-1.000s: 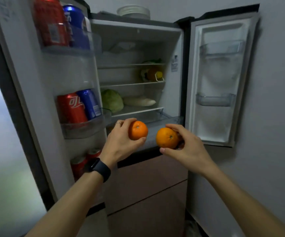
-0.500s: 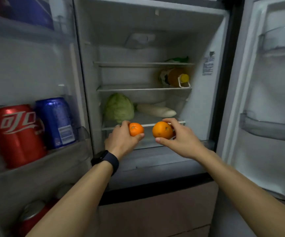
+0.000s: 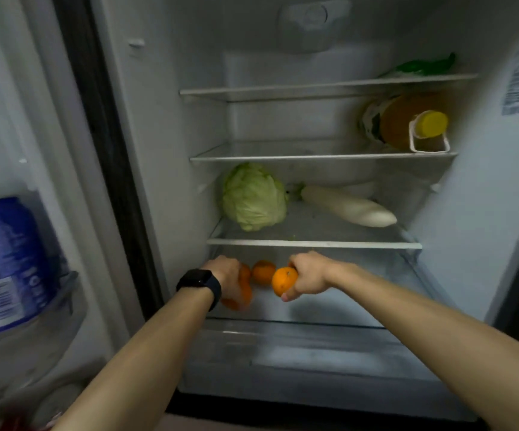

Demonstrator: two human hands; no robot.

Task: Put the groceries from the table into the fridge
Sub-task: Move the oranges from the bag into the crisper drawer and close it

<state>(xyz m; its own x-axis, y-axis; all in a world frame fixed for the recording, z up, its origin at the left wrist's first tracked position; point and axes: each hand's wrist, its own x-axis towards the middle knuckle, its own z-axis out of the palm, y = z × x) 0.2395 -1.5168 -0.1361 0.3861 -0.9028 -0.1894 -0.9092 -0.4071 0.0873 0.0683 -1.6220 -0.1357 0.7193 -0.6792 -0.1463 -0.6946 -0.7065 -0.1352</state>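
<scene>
Both my hands reach into the lowest compartment (image 3: 360,303) of the open fridge, under the bottom glass shelf. My right hand (image 3: 309,275) grips an orange (image 3: 284,279) just above the compartment floor. My left hand (image 3: 228,273), with a black watch on its wrist, is curled over another orange (image 3: 239,297) at the left; its fingers are hidden behind the hand. A third orange (image 3: 263,271) lies between the two hands, further back.
A cabbage (image 3: 253,195) and a white radish (image 3: 350,208) lie on the shelf above the hands. One shelf higher, a yellow-capped oil bottle (image 3: 407,126) lies on its side. A blue can (image 3: 1,262) stands in the left door bin.
Both hands have gone forward and down with their oranges, from in front of the fridge into the lowest compartment. The camera has moved much closer to the shelves.
</scene>
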